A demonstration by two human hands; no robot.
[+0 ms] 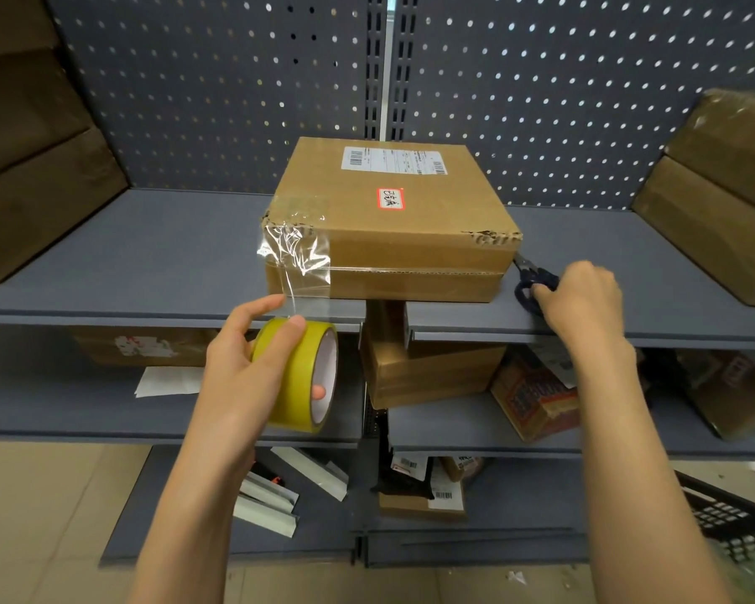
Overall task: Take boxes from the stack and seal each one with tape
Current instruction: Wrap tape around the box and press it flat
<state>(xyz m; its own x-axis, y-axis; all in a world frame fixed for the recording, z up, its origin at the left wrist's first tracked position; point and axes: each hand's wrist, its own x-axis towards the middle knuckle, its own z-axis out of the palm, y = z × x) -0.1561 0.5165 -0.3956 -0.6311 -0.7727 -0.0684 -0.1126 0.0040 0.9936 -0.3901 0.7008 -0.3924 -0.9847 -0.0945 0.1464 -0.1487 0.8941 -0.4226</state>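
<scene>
Head view: my left hand [245, 364] grips the yellow tape roll [299, 377], a finger through its core, with clear tape [297, 259] running up to the cardboard box [389, 220] on the grey shelf [149, 263]. My right hand [580, 298] curls around the dark scissors [530, 281] lying just beside the box's right edge.

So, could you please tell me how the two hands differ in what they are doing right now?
The left hand grips the yellow tape roll in front of the shelf edge, with clear tape running up to the box. The right hand rests on the shelf, closing on dark scissors. Both are bare.
</scene>
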